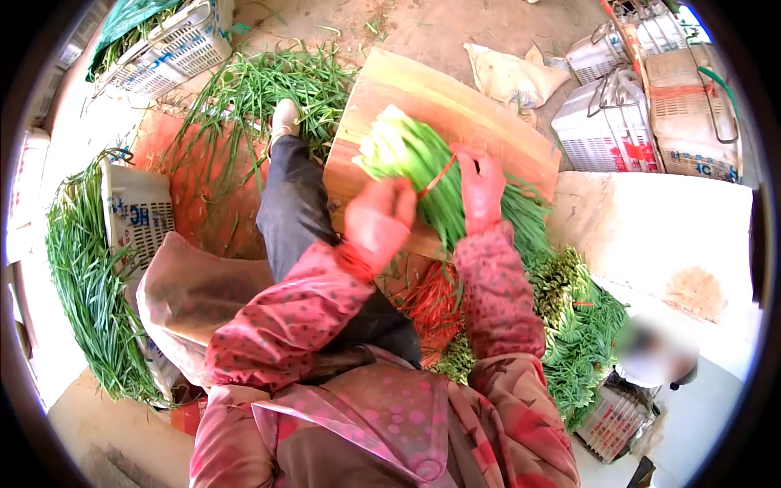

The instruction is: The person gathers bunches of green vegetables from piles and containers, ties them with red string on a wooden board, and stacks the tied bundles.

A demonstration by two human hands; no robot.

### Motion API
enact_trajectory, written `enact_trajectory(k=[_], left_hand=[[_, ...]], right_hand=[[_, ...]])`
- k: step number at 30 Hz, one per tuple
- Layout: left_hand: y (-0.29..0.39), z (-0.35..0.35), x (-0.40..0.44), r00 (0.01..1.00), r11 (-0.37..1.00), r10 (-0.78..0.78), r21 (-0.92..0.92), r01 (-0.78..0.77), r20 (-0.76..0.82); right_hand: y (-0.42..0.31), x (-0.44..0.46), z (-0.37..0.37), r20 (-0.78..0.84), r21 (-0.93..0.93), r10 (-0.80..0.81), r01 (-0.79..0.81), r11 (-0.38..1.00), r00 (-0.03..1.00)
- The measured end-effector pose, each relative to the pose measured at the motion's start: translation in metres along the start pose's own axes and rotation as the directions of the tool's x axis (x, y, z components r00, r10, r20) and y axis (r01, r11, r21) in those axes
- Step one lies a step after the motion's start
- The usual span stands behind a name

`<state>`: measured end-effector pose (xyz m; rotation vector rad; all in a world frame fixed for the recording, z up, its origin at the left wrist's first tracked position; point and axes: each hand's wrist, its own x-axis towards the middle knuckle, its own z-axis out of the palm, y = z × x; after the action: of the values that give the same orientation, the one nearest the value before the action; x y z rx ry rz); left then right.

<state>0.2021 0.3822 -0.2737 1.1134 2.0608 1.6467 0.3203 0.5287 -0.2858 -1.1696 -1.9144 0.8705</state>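
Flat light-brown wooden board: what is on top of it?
A bundle of green, white-ended stalks with a thin red band, the left hand and right hand at it. What they cover of the board cannot be seen.

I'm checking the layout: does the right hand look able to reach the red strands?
Probably yes: the red strands lie exposed between the sleeves, though the right hand is busy at the green bunch.

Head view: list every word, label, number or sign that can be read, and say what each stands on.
"HC", apparently, in blue on the left crate; the marks beside it are unclear.
"HC", apparently, in blue on the brownish crate at upper right.
Too small or blurred to read: blue marks on the upper-left crate; red marks on the lower-right crate.
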Motion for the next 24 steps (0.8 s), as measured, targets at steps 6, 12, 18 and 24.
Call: enact_trajectory(k=[6, 12, 18, 24], left_hand=[[-0.006, -0.051, 0.098, 0.996, 0.986, 0.005, -0.168, -0.019, -0.084], [-0.051, -0.010, 0.083, 0.930, 0.865, 0.142, 0.414, -0.282, 0.338], [0.014, -0.023, 0.079, 0.671, 0.644, 0.275, 0.386, -0.660, 0.689], [-0.023, -0.006, 0.064, 0.494, 0.603, 0.277, 0.251, -0.757, 0.824]], right_hand=[[-0.022, -0.064, 0.012, -0.066, 0.198, -0.093, 0.104, 0.975, 0.994], [-0.013, -0.063, 0.007, -0.049, 0.229, -0.045, 0.055, 0.972, 0.998], [-0.026, -0.066, 0.006, -0.022, 0.181, -0.040, 0.043, 0.982, 0.999], [-0.031, -0.051, -0.024, 0.127, -0.131, -0.214, 0.230, 0.964, 0.969]])
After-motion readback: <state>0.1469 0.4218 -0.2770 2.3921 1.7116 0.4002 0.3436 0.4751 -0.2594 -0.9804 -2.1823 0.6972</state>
